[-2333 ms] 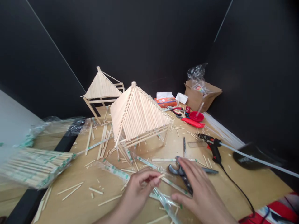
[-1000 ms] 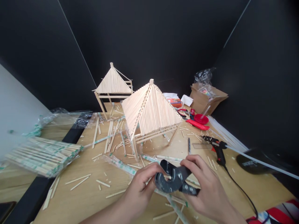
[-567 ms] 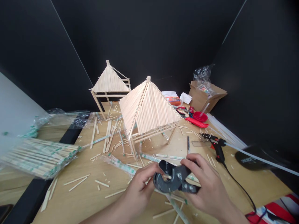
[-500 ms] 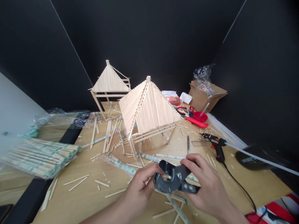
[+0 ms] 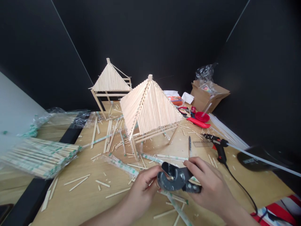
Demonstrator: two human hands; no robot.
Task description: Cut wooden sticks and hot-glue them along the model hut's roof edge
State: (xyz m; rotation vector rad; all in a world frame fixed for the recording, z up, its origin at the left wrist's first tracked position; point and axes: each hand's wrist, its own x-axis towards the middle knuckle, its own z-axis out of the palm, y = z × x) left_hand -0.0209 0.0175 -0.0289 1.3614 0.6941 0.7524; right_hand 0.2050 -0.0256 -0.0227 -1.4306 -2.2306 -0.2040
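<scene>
My right hand (image 5: 208, 185) is wrapped round the handles of a black hook-jawed hand cutter (image 5: 172, 179), held above the table. Close behind its curved jaw, my left hand (image 5: 147, 185) is closed, thumb and fingers pinched. Whatever lies between those fingertips is hidden by the jaw. Beyond the cutter stands a small house model (image 5: 152, 110) of pale wooden sticks, with a pyramid roof on legs. Loose sticks and a strip of printed wrapper (image 5: 177, 207) lie below my hands.
A second stick house (image 5: 110, 80) stands at the back left. Bagged chopsticks (image 5: 44, 157) lie on the left. On the right are a glue gun (image 5: 217, 147) with its cord, a red utility knife (image 5: 198, 122), a red dish (image 5: 202, 116) and a cardboard box (image 5: 209, 95).
The cutter and both hands have shifted slightly right. A pale bit seen between the jaws earlier no longer shows. My left fingers sit lower behind the jaw.
</scene>
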